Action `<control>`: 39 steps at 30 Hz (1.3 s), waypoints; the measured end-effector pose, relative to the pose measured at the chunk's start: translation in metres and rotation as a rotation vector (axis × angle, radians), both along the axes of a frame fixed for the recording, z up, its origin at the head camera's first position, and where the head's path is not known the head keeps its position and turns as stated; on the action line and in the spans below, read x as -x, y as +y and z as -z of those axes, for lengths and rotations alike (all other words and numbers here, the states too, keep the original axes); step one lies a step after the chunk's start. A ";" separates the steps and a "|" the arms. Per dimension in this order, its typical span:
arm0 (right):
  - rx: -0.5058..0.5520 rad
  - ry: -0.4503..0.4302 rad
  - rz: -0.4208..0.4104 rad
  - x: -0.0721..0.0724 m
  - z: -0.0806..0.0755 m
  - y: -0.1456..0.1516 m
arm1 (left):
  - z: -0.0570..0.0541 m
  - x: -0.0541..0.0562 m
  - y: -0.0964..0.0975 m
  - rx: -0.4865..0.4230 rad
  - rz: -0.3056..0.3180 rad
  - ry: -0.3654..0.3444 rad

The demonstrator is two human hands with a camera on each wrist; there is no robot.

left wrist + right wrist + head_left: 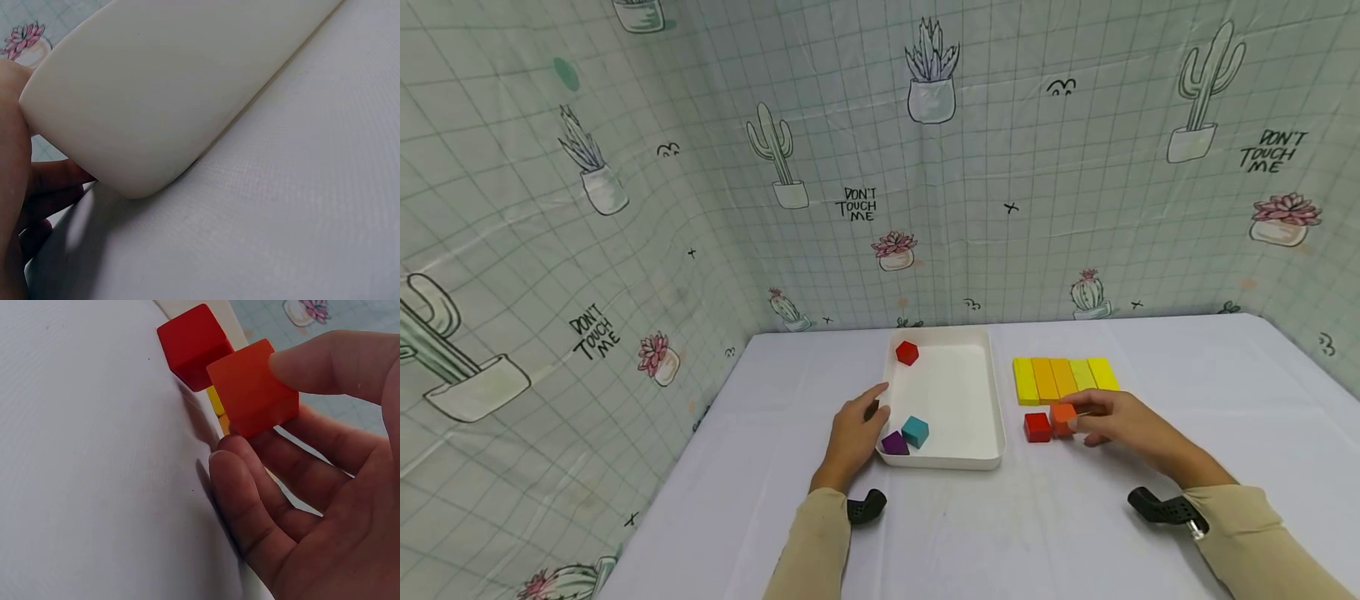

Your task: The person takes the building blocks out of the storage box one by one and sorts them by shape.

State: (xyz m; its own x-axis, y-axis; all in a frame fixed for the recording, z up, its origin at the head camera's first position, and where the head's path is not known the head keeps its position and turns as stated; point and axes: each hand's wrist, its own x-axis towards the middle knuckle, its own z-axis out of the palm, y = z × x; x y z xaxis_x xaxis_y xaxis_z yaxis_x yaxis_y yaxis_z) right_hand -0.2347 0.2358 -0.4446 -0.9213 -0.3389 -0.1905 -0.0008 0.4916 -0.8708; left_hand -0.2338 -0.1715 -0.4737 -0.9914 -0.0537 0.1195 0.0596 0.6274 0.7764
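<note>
At the left side of a white tray (945,462) my left hand (852,433) grips the rim, thumb over the edge and fingers against the outside. In the left wrist view the tray's outer wall (144,94) fills much of the picture, the hand at its left end. My right hand (1127,425) pinches an orange cube (253,387) between thumb and fingers. Close beside that cube is a red cube (1037,427). Inside the tray lie a red block (907,353) near the far left corner, a teal cube (915,432) and a purple block (895,444) near the front left.
Behind the cubes, a row of several yellow and orange-yellow blocks (1052,381) lies side by side, right of the tray. A white cloth (970,533) covers the table. Cactus-printed fabric (985,167) hangs behind and at the sides.
</note>
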 end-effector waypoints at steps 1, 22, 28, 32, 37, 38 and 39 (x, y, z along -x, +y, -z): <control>-0.004 0.001 0.000 0.000 0.000 -0.001 | 0.000 0.000 0.000 0.003 -0.001 -0.001; -0.121 0.112 -0.036 -0.001 0.001 -0.008 | -0.001 0.001 0.000 0.003 0.003 -0.002; -0.128 0.118 -0.039 -0.001 0.000 -0.010 | -0.001 0.000 0.000 0.004 -0.001 0.000; -0.134 0.112 -0.041 -0.002 0.000 -0.010 | -0.001 0.000 0.000 0.004 0.000 -0.001; -0.132 0.110 -0.043 -0.002 0.001 -0.010 | -0.001 0.000 0.000 0.001 -0.002 0.000; -0.132 0.110 -0.042 -0.002 0.001 -0.010 | -0.001 0.000 0.000 0.002 -0.002 -0.002; -0.132 0.109 -0.043 -0.002 0.001 -0.009 | -0.001 -0.001 0.000 0.002 0.000 -0.003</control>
